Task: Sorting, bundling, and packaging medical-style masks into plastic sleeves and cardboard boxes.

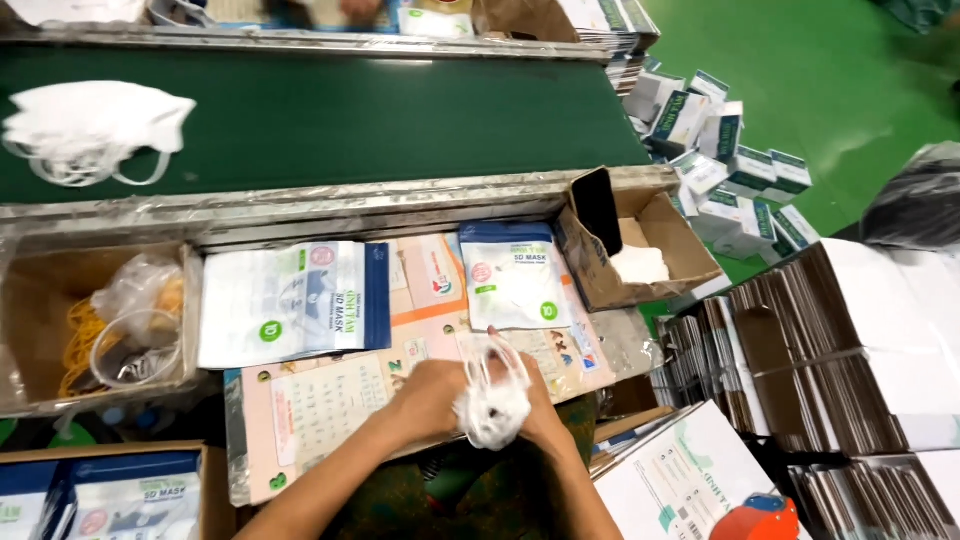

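Both my hands meet over the work surface at the lower middle. My left hand (432,392) and my right hand (540,405) grip a bunched white face mask (492,408) with its ear loops standing up between them. Just beyond the hands lies a white and blue mask pouch (513,277). A stack of similar pouches (290,300) lies sideways to the left. More white masks (90,125) sit piled on the green conveyor belt (350,115) at the far left.
An open cardboard box (45,320) at left holds rubber bands and a plastic bag. A small cardboard box (660,250) stands at right. Flat folded cartons (850,360) are stacked at right; small boxes (730,150) lie on the green floor. A box of pouches (120,495) sits bottom left.
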